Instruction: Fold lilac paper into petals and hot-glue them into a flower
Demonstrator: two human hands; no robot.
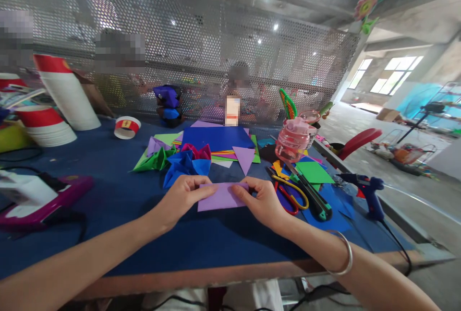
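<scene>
A folded sheet of light purple paper (222, 197) is held up between my two hands, just above the blue tabletop. My left hand (187, 193) pinches its upper left edge between thumb and fingers. On the upper right edge, my right hand (262, 199) pinches in the same way. Behind the sheet lies a purple folded triangle (245, 157) on a stack of coloured paper topped by a dark blue sheet (216, 138). To the left of it sit folded paper pieces: a blue one (187, 164), a green one (155, 159) and a magenta one (197, 151).
Yellow-and-red-handled scissors (293, 196) and a utility knife (317, 205) lie right of my hands, near a pink bottle (292, 140) and a blue glue gun (370, 193). Leftward stand stacked paper cups (68, 95) and a purple power strip (68, 196). A perforated metal screen (201, 37) rises behind.
</scene>
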